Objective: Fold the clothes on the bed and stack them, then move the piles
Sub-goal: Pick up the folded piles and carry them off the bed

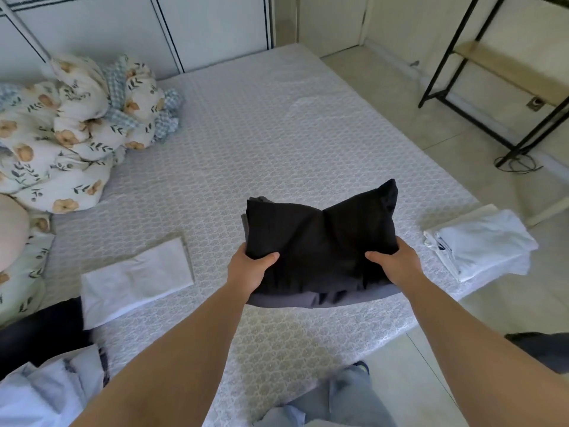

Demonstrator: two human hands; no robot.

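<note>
- The left hand (249, 268) and the right hand (397, 265) each have a grip clenched on the dark pile (320, 241), thumbs on top and fingers hidden under it.
- The dark pile is 2 or more folded clothes: a black one on top and a grey one under it. It seems to be lifted a little above the bed (246, 134), between both grips.
- The pile sags in the middle, between the 2 grips. I think it could bend more and come unfolded.
- The grey layer sticks out at the near edge, just below the grips. It could slip out if the hands tilt.
- Right of the right grip lies the white pile (483, 245), close to the bed edge. A bump could push it onto the floor (431, 380).
- Left of the left grip lies a flat white cloth (135, 275), near but not touching.
- Ahead of both grips the bed is wide and open. Far left ahead sits a flowery blanket (70, 127).
- Near the body lie more loose clothes (46, 392).
</note>
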